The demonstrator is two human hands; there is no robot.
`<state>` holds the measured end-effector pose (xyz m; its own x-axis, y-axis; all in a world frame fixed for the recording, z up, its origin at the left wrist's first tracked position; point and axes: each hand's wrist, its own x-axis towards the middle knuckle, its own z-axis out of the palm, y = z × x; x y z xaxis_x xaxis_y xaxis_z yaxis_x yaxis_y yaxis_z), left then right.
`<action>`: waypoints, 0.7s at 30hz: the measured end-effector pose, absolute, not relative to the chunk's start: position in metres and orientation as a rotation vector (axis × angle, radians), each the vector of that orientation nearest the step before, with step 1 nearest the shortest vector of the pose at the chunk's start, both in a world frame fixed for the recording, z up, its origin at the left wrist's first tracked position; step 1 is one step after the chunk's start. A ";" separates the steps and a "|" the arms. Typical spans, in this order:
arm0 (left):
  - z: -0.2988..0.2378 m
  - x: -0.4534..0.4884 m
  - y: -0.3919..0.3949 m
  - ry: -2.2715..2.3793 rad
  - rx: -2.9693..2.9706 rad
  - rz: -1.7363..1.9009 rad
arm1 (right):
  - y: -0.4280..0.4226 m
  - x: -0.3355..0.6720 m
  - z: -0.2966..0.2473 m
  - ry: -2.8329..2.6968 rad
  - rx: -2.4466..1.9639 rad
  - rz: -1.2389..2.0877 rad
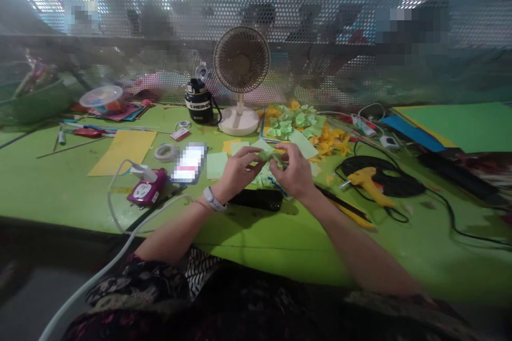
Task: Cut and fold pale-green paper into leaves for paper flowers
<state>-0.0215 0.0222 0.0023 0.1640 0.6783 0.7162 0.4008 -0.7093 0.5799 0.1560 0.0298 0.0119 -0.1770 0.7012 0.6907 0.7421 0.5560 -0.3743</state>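
Note:
Between my two hands is a small piece of folded light green paper (265, 155), pinched from both sides. My left hand (241, 169), with a pale band on its wrist, grips its left side. My right hand (295, 171) holds the right side with thumb and fingers. Below them lie light green paper scraps (265, 177), partly covered by my fingers. A black case (258, 199) lies just under my left hand. Light green paper squares (217, 165) rest to the left, and a pile of folded green paper pieces (296, 120) is behind my hands.
A desk fan (241, 64) and a black bottle (199, 104) stand at the back. Folded yellow paper pieces (332, 141) lie right of the green pile. A yellow glue gun (370, 185) with its cord is at right; a purple power socket (147, 191) and phone (189, 163) are at left.

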 end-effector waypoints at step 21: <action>0.007 -0.024 0.027 0.983 1.685 1.470 | 0.028 0.161 0.025 -2.029 -0.871 -0.162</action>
<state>-0.0239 0.0268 0.0074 0.0747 0.8772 0.4743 0.1029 -0.4798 0.8713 0.1606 0.0280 0.0246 -0.3522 0.5183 0.7793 0.6355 0.7437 -0.2075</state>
